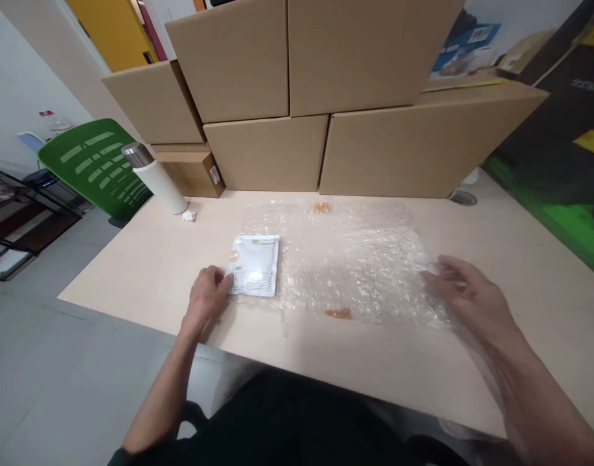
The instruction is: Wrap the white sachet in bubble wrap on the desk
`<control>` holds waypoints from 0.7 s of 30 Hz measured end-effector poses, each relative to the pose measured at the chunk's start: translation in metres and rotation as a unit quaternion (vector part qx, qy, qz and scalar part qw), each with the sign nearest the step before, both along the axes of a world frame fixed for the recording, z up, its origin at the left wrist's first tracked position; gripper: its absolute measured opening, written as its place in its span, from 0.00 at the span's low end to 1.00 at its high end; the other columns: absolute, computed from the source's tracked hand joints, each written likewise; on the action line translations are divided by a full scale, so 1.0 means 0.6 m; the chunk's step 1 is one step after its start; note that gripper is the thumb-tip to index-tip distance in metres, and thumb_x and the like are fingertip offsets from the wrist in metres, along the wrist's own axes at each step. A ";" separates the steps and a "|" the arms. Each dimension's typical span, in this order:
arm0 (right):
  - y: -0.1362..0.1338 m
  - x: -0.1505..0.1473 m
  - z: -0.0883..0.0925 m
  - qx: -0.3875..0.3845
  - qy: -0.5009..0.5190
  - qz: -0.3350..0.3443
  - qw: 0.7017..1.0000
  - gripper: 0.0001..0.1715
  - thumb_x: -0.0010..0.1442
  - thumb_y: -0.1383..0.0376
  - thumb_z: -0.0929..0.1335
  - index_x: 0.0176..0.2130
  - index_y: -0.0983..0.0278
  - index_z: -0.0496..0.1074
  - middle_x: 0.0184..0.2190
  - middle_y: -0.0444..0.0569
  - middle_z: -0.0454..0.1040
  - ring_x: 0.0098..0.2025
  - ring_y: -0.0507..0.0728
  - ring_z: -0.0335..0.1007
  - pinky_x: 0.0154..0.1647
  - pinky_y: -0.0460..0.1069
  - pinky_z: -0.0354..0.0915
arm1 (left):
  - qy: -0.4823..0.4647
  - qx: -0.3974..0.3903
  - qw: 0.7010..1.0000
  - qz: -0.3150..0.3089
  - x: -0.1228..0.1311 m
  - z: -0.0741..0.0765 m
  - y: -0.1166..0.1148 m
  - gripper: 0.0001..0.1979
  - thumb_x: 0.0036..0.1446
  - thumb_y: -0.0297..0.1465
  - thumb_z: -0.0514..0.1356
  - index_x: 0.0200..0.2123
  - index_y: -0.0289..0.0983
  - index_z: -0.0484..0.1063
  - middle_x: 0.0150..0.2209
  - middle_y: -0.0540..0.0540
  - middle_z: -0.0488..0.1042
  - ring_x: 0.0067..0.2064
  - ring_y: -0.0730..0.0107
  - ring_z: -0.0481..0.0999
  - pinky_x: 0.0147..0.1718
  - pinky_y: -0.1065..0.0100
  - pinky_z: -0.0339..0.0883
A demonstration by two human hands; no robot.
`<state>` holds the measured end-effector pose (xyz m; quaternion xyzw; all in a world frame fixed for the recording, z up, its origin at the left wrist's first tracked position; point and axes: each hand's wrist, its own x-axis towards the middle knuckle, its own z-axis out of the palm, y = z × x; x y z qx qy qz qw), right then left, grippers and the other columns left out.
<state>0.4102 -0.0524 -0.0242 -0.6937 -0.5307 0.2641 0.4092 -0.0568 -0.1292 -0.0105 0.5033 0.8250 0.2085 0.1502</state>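
Note:
A sheet of bubble wrap lies spread flat on the table, with orange-brown patches at its far and near edges. On its left end rests a flat white pouch with small print and gold marks. My left hand is closed at the wrap's left edge, its thumb against the pouch's lower left side; whether it also grips the pouch I cannot tell. At the opposite end, my right hand, slightly blurred, pinches the right edge of the bubble wrap between thumb and fingers.
Stacked cardboard boxes line the back of the light wooden table. A white flask with a steel cap stands back left, beside crumpled tissue. A green chair is beyond the left edge. A tape roll lies back right.

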 end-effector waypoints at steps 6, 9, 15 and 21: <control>-0.007 -0.141 0.060 0.228 -0.126 0.191 0.947 0.21 0.64 0.53 0.65 0.50 0.61 0.74 0.48 0.57 0.75 0.53 0.66 0.68 0.57 0.65 0.63 | 0.012 -0.055 0.998 -0.024 -0.006 0.005 -0.003 0.22 0.59 0.49 0.55 0.44 0.37 0.68 0.37 0.41 0.78 0.40 0.55 0.77 0.37 0.62 0.65; -0.008 -0.260 0.061 0.181 -0.103 0.415 0.886 0.19 0.69 0.57 0.61 0.52 0.60 0.73 0.52 0.55 0.74 0.55 0.65 0.67 0.57 0.64 0.63 | 0.011 -0.057 0.998 -0.027 -0.007 0.013 -0.002 0.23 0.57 0.52 0.57 0.43 0.38 0.69 0.36 0.40 0.79 0.39 0.53 0.78 0.36 0.61 0.66; 0.017 -0.396 0.005 0.152 -0.167 0.558 0.798 0.15 0.70 0.61 0.60 0.43 0.66 0.73 0.45 0.59 0.73 0.48 0.64 0.66 0.51 0.61 0.63 | -0.027 -0.073 0.996 -0.043 0.004 0.025 0.000 0.21 0.53 0.52 0.60 0.32 0.39 0.69 0.30 0.44 0.76 0.33 0.58 0.75 0.31 0.64 0.62; 0.034 -0.387 -0.021 0.130 -0.085 0.542 0.826 0.15 0.69 0.60 0.60 0.41 0.62 0.73 0.43 0.54 0.75 0.47 0.62 0.68 0.52 0.59 0.63 | -0.232 0.015 0.972 -0.031 0.017 0.015 -0.006 0.22 0.50 0.53 0.62 0.24 0.40 0.64 0.19 0.54 0.64 0.22 0.71 0.64 0.21 0.70 0.52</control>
